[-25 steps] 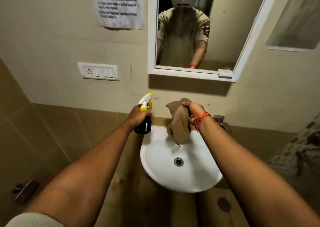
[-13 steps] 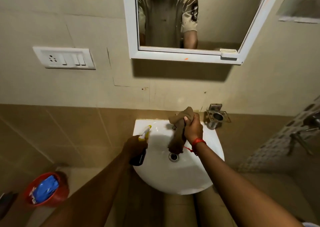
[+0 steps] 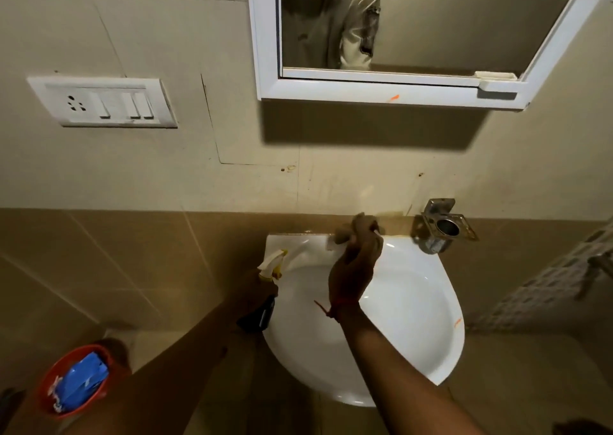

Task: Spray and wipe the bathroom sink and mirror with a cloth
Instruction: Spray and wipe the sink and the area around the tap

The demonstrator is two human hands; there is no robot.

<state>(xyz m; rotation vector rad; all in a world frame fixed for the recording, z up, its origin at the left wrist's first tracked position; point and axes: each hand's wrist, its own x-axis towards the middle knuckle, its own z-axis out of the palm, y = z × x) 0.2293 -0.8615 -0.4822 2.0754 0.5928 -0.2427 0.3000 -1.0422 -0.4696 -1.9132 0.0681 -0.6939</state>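
Sink (image 3: pixel 414 305) wiping begins: my right hand (image 3: pixel 355 268), fingers clenched on the cloth (image 3: pixel 351 227), has dropped to its back rim. Left hand (image 3: pixel 255 297) grips the sprayer (image 3: pixel 270 268).

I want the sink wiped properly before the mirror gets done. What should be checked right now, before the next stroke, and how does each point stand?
1. Cloth gripped in right hand: ok.
2. Cloth touching the sink back rim: ok, pressed near the wall.
3. Spray bottle secure in left hand: ok, held at the sink's left edge.
4. Nozzle aimed into the basin: cannot tell.
5. Basin wet with spray: cannot tell.
6. Metal holder clear of the cloth: ok, apart to the right.
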